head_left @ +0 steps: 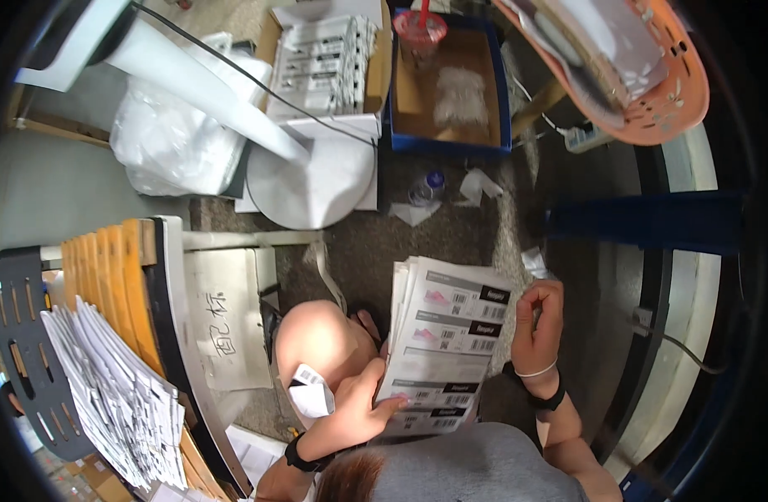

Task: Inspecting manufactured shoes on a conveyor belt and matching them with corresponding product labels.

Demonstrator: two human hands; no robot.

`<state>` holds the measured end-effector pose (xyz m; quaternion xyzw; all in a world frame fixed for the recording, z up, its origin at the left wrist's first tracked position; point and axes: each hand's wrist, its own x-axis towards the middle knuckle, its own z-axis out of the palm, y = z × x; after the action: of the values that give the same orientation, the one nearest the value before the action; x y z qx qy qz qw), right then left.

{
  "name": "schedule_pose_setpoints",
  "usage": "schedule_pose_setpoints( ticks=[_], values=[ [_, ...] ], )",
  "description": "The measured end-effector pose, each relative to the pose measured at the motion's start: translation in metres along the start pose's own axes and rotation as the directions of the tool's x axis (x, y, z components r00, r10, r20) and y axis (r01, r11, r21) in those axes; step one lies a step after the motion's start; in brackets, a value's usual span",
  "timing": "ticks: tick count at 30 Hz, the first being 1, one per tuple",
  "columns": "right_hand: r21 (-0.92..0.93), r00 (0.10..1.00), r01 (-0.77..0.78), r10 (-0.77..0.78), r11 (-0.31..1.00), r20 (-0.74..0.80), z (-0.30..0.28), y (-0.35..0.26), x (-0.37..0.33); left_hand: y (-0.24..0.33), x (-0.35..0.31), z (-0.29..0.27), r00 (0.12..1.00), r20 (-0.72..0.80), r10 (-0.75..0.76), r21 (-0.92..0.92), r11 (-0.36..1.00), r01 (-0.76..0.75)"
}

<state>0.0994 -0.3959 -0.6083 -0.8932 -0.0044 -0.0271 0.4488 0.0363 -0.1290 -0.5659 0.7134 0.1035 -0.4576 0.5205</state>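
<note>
Above the person's lap, low in the middle of the view, a stack of label sheets (447,343) is held between both hands. The sheets are white with black bars and barcode blocks, fanned slightly at the top left corner, and tilted so the long side runs from lower left to upper right.

The left hand (363,402) grips the stack at its lower left edge: the fingers (391,405) lie across the face of the bottom sheet near the lower corner, with the rest of the hand under the stack, so this hand is clasped on the sheets. A small white tag (311,390) sits just beside the left wrist, against the bare knee (317,339); whether the hand touches it cannot be told. A black band circles the left wrist.

The right hand (541,322) is at the stack's right edge, fingers curled inward and touching the side of the upper sheets, wrist bent with the forearm coming up from the lower edge. It wears a thin white band and a black one.

On the floor beyond the stack stand a white round lamp base (313,180), a blue tray (449,84) with a plastic cup, and a cardboard box of white packets (325,58). At the left edge, a rack holds orange folders (108,276) and more paper sheets (108,385).
</note>
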Motion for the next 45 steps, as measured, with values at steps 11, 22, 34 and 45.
schedule_pose_setpoints(
  ticks=[11,22,34,45],
  values=[
    [0.776,0.857,-0.430,-0.063,0.461,0.512,0.026,-0.053,0.102,0.054,0.007,-0.029,0.685,-0.522,0.508,0.193,0.853,-0.485],
    [0.234,0.950,0.025,-0.096,0.972,0.297,0.109,-0.147,0.316,0.099,-0.016,-0.042,0.432,-0.347,0.833,0.785,0.510,-0.353],
    [0.773,0.911,-0.216,-0.162,0.597,0.380,-0.191,-0.276,0.022,0.211,-0.125,0.024,0.375,0.709,0.597,0.410,-0.782,0.470],
    [0.124,0.928,-0.364,0.347,0.923,0.138,-0.444,-0.432,-0.160,0.377,-0.317,0.191,-0.059,0.992,0.114,0.043,-0.728,-0.684]
  ],
)
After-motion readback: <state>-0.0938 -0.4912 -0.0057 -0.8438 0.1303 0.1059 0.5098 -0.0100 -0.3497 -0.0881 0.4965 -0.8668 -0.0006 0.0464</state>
